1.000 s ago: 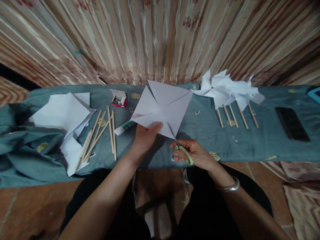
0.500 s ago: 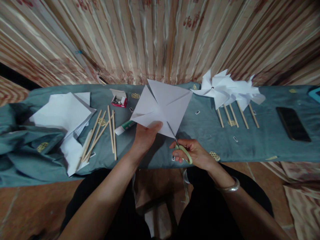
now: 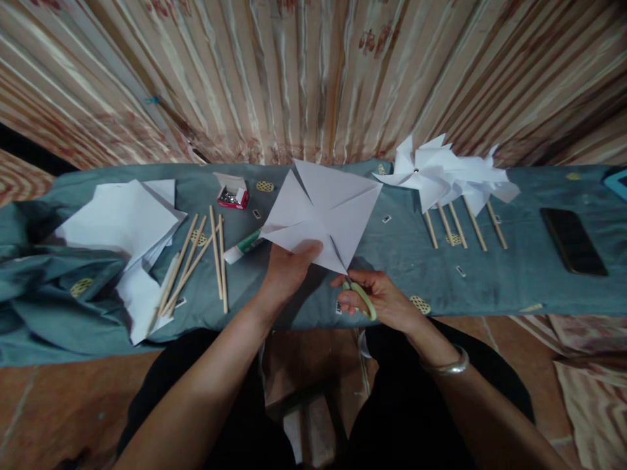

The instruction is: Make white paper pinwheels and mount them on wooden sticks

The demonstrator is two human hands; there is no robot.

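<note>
My left hand (image 3: 289,269) pinches the near edge of a white square sheet of paper (image 3: 337,189), thumb on top and fingers underneath. Slits run from the sheet's corners toward its middle. My right hand (image 3: 379,297) grips scissors (image 3: 361,297) with pale green handles; their blades lie at the near right corner, along the slit there. How far the blades are parted is hard to make out. Just left of the sheet is a white and green tube (image 3: 242,247), partly hidden under the paper.
Left on the blue-green cloth (image 3: 416,261) lie several wooden sticks (image 3: 189,267) and white paper sheets (image 3: 122,219). A small red box (image 3: 232,196) holds metal pieces. Several paper pinwheels (image 3: 445,170) on sticks lie right, beside a dark phone (image 3: 573,241). A pleated curtain (image 3: 313,78) hangs behind.
The sheet has shifted slightly right and toward me, with my left hand moving a little right. My right hand and the scissors have stayed almost in place.
</note>
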